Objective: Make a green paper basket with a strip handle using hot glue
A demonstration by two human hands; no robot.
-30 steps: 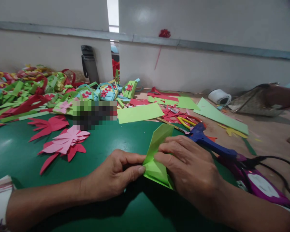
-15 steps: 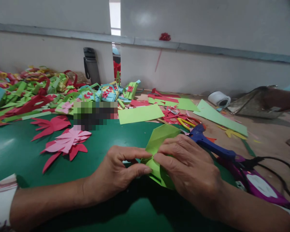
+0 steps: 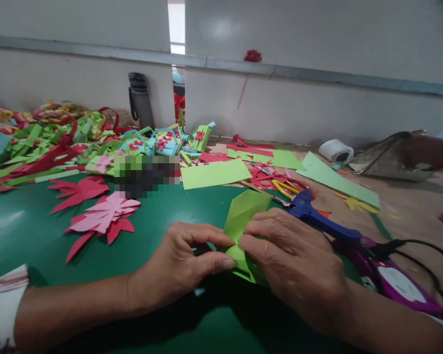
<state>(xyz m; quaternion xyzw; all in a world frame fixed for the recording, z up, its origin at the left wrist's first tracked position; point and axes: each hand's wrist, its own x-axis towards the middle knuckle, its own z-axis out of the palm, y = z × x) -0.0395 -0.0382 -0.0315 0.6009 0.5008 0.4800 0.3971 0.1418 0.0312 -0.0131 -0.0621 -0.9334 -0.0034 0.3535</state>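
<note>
A folded piece of light green paper (image 3: 243, 214) is held up between both hands over the green tabletop (image 3: 170, 209). My left hand (image 3: 192, 260) pinches its left edge between thumb and index finger. My right hand (image 3: 295, 260) wraps over the right side, its fingertips pressing near the middle crease and its thumb hidden. Left of the hands lie pink and red paper flower cutouts (image 3: 105, 214) and a red paper cutout (image 3: 83, 189). Just beyond my right hand rests a blue glue gun (image 3: 319, 216).
Behind are a light green paper strip (image 3: 216, 174), pliers with yellow and red handles (image 3: 286, 187) and red paper scraps (image 3: 260, 174). A heap of coloured paper pieces (image 3: 33, 147) and a grey bottle (image 3: 141, 103) stand back left. A purple device (image 3: 402, 285) with black cables lies right.
Both hands have shifted slightly to the right with the green paper. The paper's upper flap looks a little narrower and more upright. The grip of both hands stays the same.
</note>
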